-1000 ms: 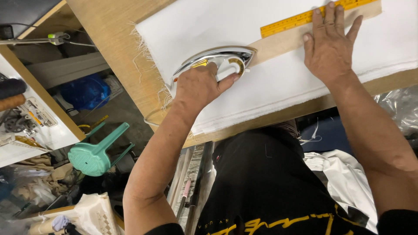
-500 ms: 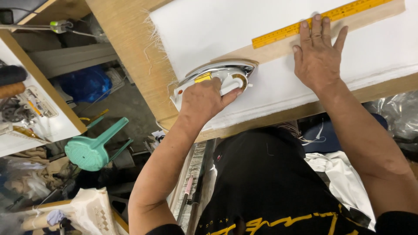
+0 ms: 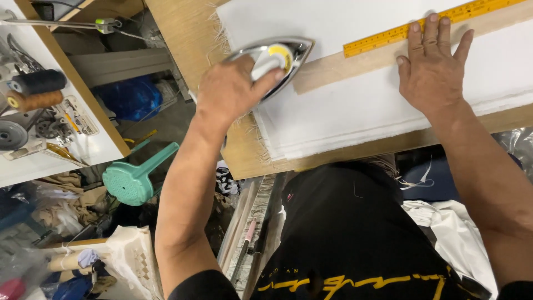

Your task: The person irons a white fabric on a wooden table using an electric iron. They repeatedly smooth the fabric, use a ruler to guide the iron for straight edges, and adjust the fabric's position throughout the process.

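Observation:
My left hand (image 3: pixel 233 91) grips the handle of a silver clothes iron (image 3: pixel 280 55), whose sole rests on the left end of a folded white cloth (image 3: pixel 355 103). My right hand (image 3: pixel 433 64) lies flat, fingers spread, pressing the cloth and a strip of pale wood (image 3: pixel 344 64) that carries a yellow ruler (image 3: pixel 388 34). The iron's tip points right, toward the end of the wooden strip. The cloth lies on a wooden tabletop (image 3: pixel 183 33), its frayed edge at the left.
A green plastic stool (image 3: pixel 136 178) lies tipped on the floor at the left. A white side table (image 3: pixel 50 128) holds thread spools and sewing machine parts. A blue bag (image 3: pixel 125 97) sits under it. White cloth (image 3: pixel 449 233) is heaped at lower right.
The view has shifted, so the table sits lower in the frame. The iron and my left hand stay on the cloth's left end, slightly nearer the wooden strip. My right hand still presses the strip.

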